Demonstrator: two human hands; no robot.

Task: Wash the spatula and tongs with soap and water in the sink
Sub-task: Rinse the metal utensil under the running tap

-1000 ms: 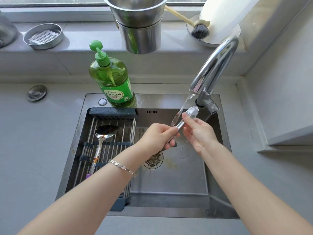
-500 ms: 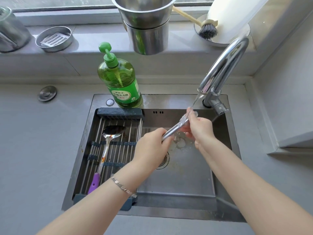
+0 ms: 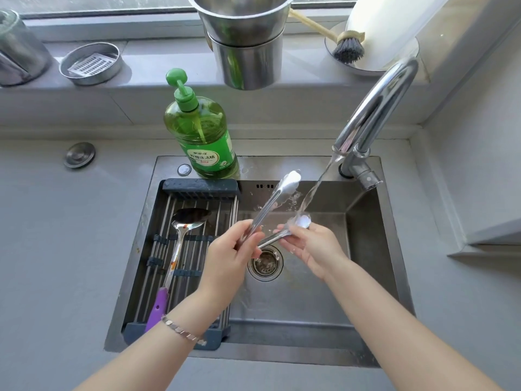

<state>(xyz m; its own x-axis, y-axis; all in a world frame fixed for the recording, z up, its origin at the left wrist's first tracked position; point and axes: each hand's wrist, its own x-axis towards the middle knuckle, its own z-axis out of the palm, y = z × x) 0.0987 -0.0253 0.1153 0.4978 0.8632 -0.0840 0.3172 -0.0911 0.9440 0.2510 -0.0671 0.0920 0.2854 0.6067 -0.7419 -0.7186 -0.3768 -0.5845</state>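
Metal tongs (image 3: 275,198) are spread open above the sink (image 3: 324,292). My left hand (image 3: 229,258) grips their hinge end. One arm of the tongs points up toward the soap bottle; the other lies in my right hand (image 3: 311,246), whose fingers curl around it just below its tip. Water from the faucet (image 3: 375,108) runs onto that lower tip. A spatula (image 3: 180,244) with a metal head and a purple handle lies on the drying rack (image 3: 183,249) across the left half of the sink.
A green dish soap bottle (image 3: 200,131) stands on the sink's back rim. Two stacked steel pots (image 3: 245,40), a dish brush (image 3: 346,46), a round steel soap dish (image 3: 90,63) and a white roll sit on the windowsill. The drain strainer (image 3: 265,262) lies below my hands.
The tongs, held closed under the stream before, have spread open. One arm now points up left, and my right hand holds the other arm under the water.
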